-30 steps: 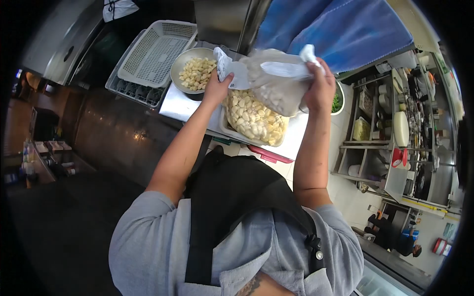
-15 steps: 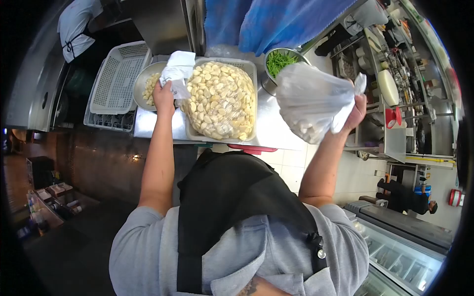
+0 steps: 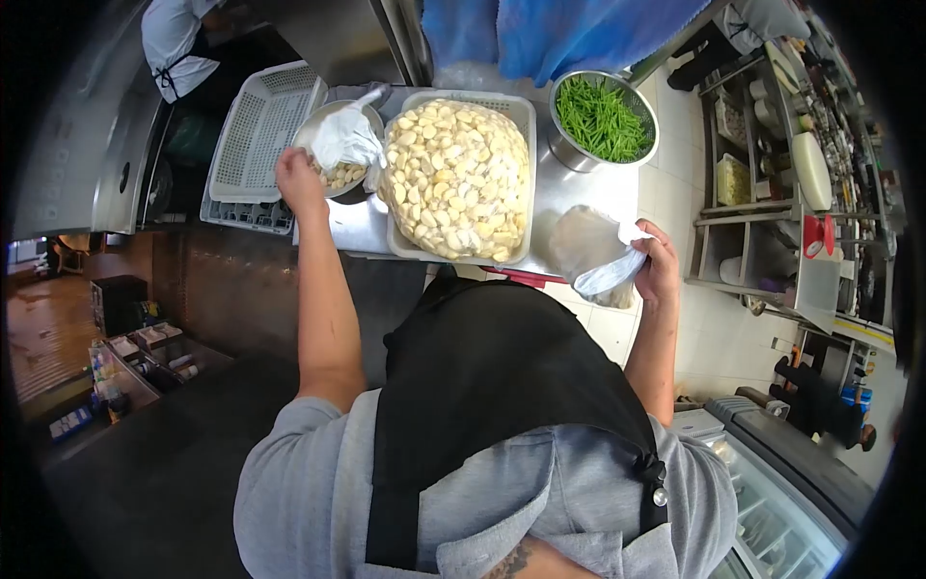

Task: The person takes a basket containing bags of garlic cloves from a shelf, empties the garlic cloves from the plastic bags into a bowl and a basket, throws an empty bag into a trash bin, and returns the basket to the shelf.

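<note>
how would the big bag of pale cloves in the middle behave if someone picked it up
The big bag is probably heavy, as it bulges with cloves and nearly fills its tray. Its thin clear film would likely sag and let them shift. Rolling seems unlikely with the tray's rim around it.

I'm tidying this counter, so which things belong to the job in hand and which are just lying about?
Likely the job:
- small plastic bag, in the right hand
- white plastic over the bowl, left hand beside it
- big bag of cloves, in the tray

Likely lying about:
- metal pan of greens
- white basket
</note>
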Demonstrator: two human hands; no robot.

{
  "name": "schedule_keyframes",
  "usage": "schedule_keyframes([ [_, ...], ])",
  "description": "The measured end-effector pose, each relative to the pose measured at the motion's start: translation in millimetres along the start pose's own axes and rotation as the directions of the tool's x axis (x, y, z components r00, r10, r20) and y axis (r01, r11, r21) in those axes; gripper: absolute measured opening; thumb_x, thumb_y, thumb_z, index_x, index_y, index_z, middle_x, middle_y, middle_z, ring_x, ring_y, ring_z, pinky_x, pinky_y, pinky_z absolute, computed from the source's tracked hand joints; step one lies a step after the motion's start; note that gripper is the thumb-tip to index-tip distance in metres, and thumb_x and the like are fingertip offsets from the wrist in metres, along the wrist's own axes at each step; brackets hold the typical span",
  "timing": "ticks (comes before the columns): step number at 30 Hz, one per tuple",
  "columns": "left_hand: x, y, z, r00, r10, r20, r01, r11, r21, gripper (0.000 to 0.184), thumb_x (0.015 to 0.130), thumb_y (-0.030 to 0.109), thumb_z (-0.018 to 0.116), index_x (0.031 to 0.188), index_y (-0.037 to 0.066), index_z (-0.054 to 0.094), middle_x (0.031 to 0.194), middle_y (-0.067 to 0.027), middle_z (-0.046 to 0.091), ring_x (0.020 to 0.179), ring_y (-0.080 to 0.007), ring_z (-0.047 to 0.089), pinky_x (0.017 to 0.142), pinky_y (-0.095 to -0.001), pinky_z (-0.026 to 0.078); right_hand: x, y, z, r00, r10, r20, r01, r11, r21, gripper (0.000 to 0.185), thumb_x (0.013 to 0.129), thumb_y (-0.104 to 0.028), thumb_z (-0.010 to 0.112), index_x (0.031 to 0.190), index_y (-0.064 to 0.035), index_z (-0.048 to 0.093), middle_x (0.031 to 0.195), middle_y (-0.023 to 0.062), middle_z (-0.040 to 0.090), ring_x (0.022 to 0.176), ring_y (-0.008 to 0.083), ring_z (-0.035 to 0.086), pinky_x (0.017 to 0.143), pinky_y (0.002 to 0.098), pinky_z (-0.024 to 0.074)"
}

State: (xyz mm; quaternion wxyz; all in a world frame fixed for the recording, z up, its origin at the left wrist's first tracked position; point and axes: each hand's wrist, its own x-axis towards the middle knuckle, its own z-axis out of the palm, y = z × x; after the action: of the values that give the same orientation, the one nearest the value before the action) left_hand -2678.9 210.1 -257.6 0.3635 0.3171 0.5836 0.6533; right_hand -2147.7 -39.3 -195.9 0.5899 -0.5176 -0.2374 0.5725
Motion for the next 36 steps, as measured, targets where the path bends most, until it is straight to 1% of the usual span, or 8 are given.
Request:
schedule_keyframes([
  [6, -57, 52, 20, 0.902, 0.414, 0.122, -0.431, 0.873, 0.228, 0.031, 0.101, 0.014, 0.059, 0.125, -0.006, 0.058, 0.115, -0.0139, 0.066, 0.103, -0.0192, 0.062, 0.092, -0.0313, 0.048, 31, 32, -26, 0.969, -0.029, -0.246, -0.137, 0.764, -0.630, 0.034, 0.083, -0.016, 0.064, 0.110, 0.0036, 0.072, 0.094, 0.0119, 0.072, 0.087, 0.0182, 0.063, 0.080, 0.0298, 0.0481],
  [15, -122, 53, 40, 0.847, 0.459, 0.270, -0.508, 0.849, 0.149, 0.026, 0.103, 0.011, 0.057, 0.123, -0.004, 0.062, 0.114, -0.0113, 0.068, 0.100, -0.0163, 0.063, 0.088, -0.0276, 0.049, 77, 124, -114, 0.868, 0.113, -0.484, -0.195, 0.973, -0.122, 0.037, 0.089, -0.010, 0.065, 0.124, 0.0034, 0.064, 0.104, 0.0121, 0.072, 0.092, 0.0182, 0.066, 0.081, 0.0317, 0.0519],
  [19, -153, 59, 55, 0.740, 0.548, 0.388, -0.645, 0.742, 0.182, 0.023, 0.100, 0.011, 0.059, 0.117, -0.002, 0.066, 0.115, -0.0105, 0.068, 0.099, -0.0186, 0.064, 0.087, -0.0288, 0.049, 75, 110, -116, 0.869, -0.008, -0.494, -0.133, 0.959, -0.249, 0.033, 0.091, -0.008, 0.066, 0.122, 0.0026, 0.063, 0.103, 0.0108, 0.071, 0.092, 0.0178, 0.066, 0.083, 0.0316, 0.0522],
  [22, -190, 53, 69, 0.678, 0.401, 0.616, -0.576, 0.810, 0.107, 0.021, 0.100, 0.013, 0.060, 0.114, -0.001, 0.068, 0.108, -0.0101, 0.071, 0.095, -0.0170, 0.065, 0.083, -0.0291, 0.051, 47, 63, -70, 0.948, -0.039, -0.316, -0.034, 0.975, -0.221, 0.036, 0.092, -0.009, 0.067, 0.125, 0.0035, 0.064, 0.108, 0.0114, 0.072, 0.096, 0.0182, 0.067, 0.088, 0.0314, 0.0522],
  [27, -260, 42, 134, 0.207, -0.210, 0.956, -0.252, 0.932, 0.259, 0.024, 0.100, 0.016, 0.063, 0.117, 0.000, 0.069, 0.103, -0.0092, 0.073, 0.096, -0.0161, 0.069, 0.089, -0.0294, 0.052, 17, 39, -30, 0.982, 0.120, 0.147, 0.004, 0.761, -0.649, 0.042, 0.096, -0.008, 0.063, 0.137, 0.0033, 0.060, 0.115, 0.0096, 0.071, 0.100, 0.0146, 0.065, 0.091, 0.0302, 0.0513],
  [30, -295, 5, 169, 0.114, -0.192, 0.975, -0.376, 0.900, 0.222, 0.034, 0.098, 0.022, 0.067, 0.125, 0.001, 0.064, 0.105, -0.0130, 0.073, 0.097, -0.0226, 0.070, 0.090, -0.0331, 0.054, 14, 42, -39, 0.999, 0.049, -0.005, -0.038, 0.717, -0.696, 0.039, 0.092, -0.007, 0.060, 0.131, -0.0001, 0.066, 0.113, 0.0127, 0.073, 0.107, 0.0177, 0.066, 0.094, 0.0320, 0.0516],
  [32, -317, -20, 191, 0.285, 0.187, 0.940, -0.664, 0.746, 0.053, 0.048, 0.094, 0.027, 0.070, 0.133, 0.001, 0.058, 0.105, -0.0164, 0.073, 0.097, -0.0284, 0.071, 0.088, -0.0375, 0.055, 7, 45, -39, 0.997, 0.040, -0.064, -0.071, 0.772, -0.632, 0.041, 0.093, -0.005, 0.059, 0.133, -0.0006, 0.064, 0.117, 0.0123, 0.071, 0.105, 0.0166, 0.066, 0.094, 0.0316, 0.0520],
  [36, -333, -47, 229, 0.135, 0.216, 0.967, -0.600, 0.795, -0.094, 0.051, 0.090, 0.025, 0.072, 0.131, 0.000, 0.053, 0.108, -0.0217, 0.069, 0.100, -0.0397, 0.068, 0.088, -0.0466, 0.055, 5, 66, -42, 0.992, -0.044, -0.121, -0.023, 0.867, -0.497, 0.045, 0.094, -0.002, 0.059, 0.139, -0.0025, 0.059, 0.128, 0.0099, 0.067, 0.096, 0.0131, 0.064, 0.091, 0.0311, 0.0535],
])
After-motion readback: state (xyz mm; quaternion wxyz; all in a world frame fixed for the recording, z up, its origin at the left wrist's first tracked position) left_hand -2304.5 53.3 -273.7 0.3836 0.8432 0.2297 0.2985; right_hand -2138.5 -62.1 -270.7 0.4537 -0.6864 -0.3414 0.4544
